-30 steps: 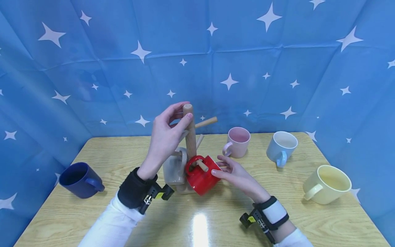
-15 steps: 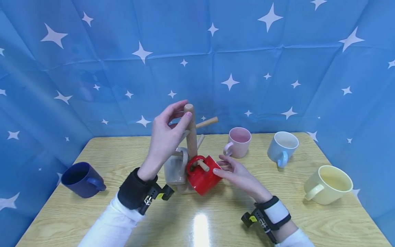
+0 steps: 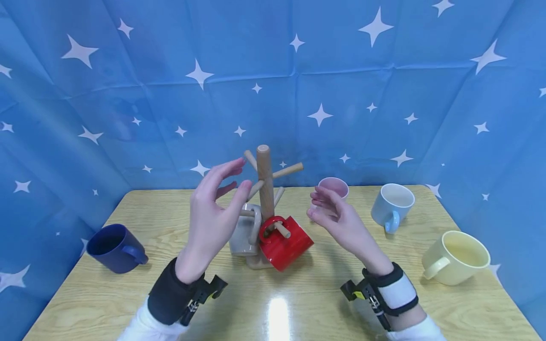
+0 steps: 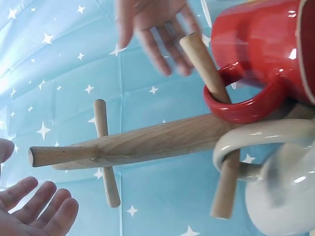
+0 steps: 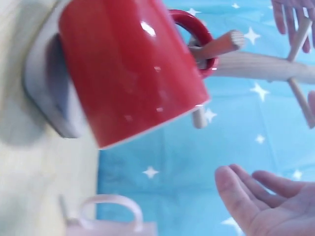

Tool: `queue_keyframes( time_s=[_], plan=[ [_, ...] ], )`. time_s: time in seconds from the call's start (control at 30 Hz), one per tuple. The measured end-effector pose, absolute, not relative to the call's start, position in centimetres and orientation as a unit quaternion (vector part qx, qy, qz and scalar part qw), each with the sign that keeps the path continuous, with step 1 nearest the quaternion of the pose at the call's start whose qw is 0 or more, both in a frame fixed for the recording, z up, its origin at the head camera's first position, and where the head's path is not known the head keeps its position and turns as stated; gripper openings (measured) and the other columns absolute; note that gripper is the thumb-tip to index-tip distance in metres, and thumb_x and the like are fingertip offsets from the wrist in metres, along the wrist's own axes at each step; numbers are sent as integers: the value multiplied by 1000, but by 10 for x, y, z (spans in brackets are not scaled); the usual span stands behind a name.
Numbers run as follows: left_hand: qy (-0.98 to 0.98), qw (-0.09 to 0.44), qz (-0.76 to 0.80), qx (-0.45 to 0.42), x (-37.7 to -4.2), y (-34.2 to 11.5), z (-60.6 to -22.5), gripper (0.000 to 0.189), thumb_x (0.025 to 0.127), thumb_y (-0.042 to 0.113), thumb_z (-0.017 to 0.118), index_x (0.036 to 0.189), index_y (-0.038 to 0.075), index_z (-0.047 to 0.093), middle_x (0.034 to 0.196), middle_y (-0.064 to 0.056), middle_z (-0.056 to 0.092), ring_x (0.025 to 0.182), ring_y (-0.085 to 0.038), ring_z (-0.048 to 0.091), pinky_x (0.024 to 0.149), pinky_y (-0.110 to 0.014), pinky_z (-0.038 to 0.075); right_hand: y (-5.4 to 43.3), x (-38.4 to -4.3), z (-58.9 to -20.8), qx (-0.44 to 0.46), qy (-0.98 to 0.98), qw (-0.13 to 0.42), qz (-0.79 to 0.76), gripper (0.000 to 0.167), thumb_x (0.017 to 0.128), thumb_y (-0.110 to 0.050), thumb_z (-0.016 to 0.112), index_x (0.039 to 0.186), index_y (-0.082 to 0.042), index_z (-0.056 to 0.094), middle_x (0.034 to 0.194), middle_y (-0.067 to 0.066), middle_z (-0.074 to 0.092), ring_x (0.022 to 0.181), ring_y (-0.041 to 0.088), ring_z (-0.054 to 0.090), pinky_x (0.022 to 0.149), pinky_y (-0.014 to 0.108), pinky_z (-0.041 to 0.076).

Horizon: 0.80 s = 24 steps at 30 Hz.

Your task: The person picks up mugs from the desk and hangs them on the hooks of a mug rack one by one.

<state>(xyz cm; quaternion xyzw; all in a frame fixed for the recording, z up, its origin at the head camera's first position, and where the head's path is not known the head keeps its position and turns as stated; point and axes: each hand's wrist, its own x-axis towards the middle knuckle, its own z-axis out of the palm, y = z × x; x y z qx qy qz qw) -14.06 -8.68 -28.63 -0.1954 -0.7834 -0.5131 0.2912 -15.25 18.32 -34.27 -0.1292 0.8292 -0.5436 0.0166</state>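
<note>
A wooden mug tree (image 3: 266, 196) stands mid-table. The red mug (image 3: 286, 245) hangs tilted by its handle on a lower peg, and the whitish-grey mug (image 3: 243, 237) hangs on another peg to its left. My left hand (image 3: 213, 213) is apart from the post, to its left, fingers loosely bent around nothing; the left wrist view shows the same gap. Right of the red mug, my right hand (image 3: 341, 220) holds nothing and partly covers the pink mug (image 3: 334, 185) behind it. In the right wrist view the red mug (image 5: 133, 69) hangs free of my fingers (image 5: 241, 201).
A dark blue mug (image 3: 115, 248) stands at the table's left. Toward the right are a light blue mug (image 3: 391, 206) and a pale yellow mug (image 3: 454, 258). Upper pegs of the mug tree, such as the right-hand peg (image 3: 290, 169), stick out bare. A starry blue cloth (image 3: 273, 94) hangs behind.
My left hand has let go of the post's top and drawn back left and down. My right hand has left the red mug, moving right. The red mug stays hanging.
</note>
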Motion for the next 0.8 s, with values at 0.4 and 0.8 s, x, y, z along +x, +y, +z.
queue_keyframes(
  time_s=[0.4,0.8],
  plan=[
    [-773,301,-524,-190,-133,-84,-312,45,92,2,76,136,1,66,133,-15,71,121,-33,69,96,-16,57,165,-175,-300,-172,830,-35,-529,66,102,-18,68,160,-3,39,154,19,56,143,37,56,118,56,48],
    [-756,329,-535,-184,-134,-69,-317,43,88,2,81,130,-2,68,127,-18,72,116,-30,71,95,-12,56,147,-189,-280,-200,828,-35,-522,54,104,-18,66,154,-7,50,141,15,68,131,34,67,113,53,53]
  ],
)
